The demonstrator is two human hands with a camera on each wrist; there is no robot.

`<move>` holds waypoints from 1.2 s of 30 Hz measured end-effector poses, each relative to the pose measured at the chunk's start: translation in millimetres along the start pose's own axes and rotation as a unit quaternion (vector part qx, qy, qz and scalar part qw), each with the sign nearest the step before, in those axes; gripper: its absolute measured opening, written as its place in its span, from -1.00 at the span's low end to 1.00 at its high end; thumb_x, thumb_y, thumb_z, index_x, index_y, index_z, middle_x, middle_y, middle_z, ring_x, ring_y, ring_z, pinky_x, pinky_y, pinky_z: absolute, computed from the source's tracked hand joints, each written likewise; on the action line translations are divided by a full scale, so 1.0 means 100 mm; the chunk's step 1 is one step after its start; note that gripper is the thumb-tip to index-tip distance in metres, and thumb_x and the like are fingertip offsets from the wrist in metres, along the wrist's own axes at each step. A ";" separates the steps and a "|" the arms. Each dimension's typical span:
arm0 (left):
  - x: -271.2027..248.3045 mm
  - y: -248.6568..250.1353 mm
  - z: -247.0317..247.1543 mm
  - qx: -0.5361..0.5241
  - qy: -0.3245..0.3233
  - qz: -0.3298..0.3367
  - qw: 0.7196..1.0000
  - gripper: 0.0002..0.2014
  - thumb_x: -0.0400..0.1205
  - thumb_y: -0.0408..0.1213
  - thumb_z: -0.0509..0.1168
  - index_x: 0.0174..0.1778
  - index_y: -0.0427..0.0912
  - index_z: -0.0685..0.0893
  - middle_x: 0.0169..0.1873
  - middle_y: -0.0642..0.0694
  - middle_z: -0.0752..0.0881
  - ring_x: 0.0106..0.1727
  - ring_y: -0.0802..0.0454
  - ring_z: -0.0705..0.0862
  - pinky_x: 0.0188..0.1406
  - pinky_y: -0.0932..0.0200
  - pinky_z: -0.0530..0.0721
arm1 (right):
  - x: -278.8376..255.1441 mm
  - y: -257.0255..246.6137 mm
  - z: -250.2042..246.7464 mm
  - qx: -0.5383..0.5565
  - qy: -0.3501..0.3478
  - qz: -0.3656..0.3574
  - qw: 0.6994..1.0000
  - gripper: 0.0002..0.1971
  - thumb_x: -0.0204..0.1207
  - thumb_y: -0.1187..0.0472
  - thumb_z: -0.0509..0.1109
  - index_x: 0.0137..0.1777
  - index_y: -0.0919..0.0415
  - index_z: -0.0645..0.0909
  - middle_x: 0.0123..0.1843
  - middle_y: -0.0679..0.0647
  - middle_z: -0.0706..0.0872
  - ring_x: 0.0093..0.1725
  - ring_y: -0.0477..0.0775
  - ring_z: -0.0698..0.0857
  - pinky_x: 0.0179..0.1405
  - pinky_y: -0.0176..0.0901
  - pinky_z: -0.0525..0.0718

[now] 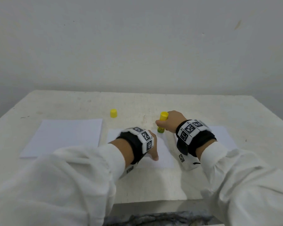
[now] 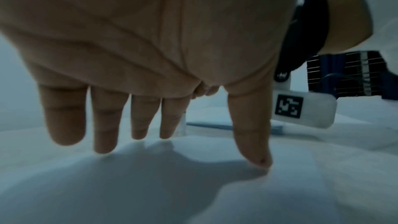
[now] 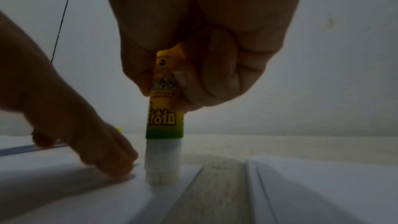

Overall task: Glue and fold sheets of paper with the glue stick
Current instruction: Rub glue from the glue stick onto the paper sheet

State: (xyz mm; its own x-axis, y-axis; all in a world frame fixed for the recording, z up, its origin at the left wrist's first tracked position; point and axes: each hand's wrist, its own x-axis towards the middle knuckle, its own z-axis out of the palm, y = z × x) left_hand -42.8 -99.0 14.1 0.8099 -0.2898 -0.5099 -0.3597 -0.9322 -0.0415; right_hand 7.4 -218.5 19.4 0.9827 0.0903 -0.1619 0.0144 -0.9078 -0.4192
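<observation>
Head view: white table (image 1: 203,111), three lots of paper on it. Left stack (image 1: 64,137) lies well apart from the work. The middle sheet (image 1: 163,154) is under the hands; a right stack (image 1: 222,134) shows partly behind the right wrist. The right hand (image 1: 171,121) is curled round the glue stick (image 1: 162,123), which stands upright with its tip down at the far right corner of the middle sheet. Its yellow cap (image 1: 113,113) sits alone on the table, far and left of the stick. The left hand (image 1: 151,144) is mostly hidden under its wristband.

Left wrist view: left hand flat-fingered, holding nothing, fingers (image 2: 105,125) straight and spread, tips pressing down on the middle sheet.

Right wrist view: dim. The fist wraps the upper barrel of the glue stick; its white glue end touches the paper just inside the right edge. Left fingertips (image 3: 116,164) press just beside it. A strip of bare table separates this sheet from the right stack.

Judgement: gluing step under way. To do it well, keep the stick near upright, use light even pressure, run along the edge without overrunning onto the table, and keep the pinning fingers close so the sheet does not drag or crease.
</observation>
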 end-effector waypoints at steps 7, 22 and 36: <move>0.11 0.05 0.00 0.001 0.001 -0.027 1.000 -0.30 0.42 0.19 0.46 0.36 -0.17 0.52 0.22 -0.12 0.61 0.21 -0.15 0.62 0.10 0.02 0.60 | -0.25 0.08 -0.04 0.001 -0.029 -0.051 0.998 -0.65 0.46 0.00 0.42 -0.38 0.19 0.42 -0.39 0.05 0.52 -0.38 0.03 0.49 -0.41 -0.19 0.41; 0.07 -0.06 0.02 0.016 -0.019 -0.041 0.999 -0.05 0.31 0.37 0.42 0.56 -0.01 0.33 0.46 -0.14 0.27 0.36 -0.28 0.47 0.33 -0.20 0.51 | -0.75 0.39 -0.44 0.323 -0.059 0.015 0.944 -0.89 0.40 0.33 0.50 -0.08 0.22 0.69 -0.21 0.12 0.78 -0.30 0.02 0.74 -0.45 -0.23 0.47; 0.11 -0.32 0.04 -0.072 0.033 -0.005 0.997 -0.37 0.50 -0.15 0.44 0.50 0.04 0.39 0.41 -0.03 0.43 0.43 -0.09 0.40 0.33 0.05 0.46 | 0.37 0.29 -0.39 0.071 0.031 0.135 0.988 -0.59 0.52 0.13 0.46 0.32 0.28 0.58 0.30 0.20 0.65 0.29 0.20 0.62 0.19 -0.11 0.54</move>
State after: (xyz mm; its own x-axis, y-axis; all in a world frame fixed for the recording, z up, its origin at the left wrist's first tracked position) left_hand -23.7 -71.6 6.7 0.8432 -0.2897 -0.4529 -0.2848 -0.9552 0.0807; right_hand 51.6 -257.5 36.0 0.9565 -0.1770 -0.2321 -0.2721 -0.8285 -0.4894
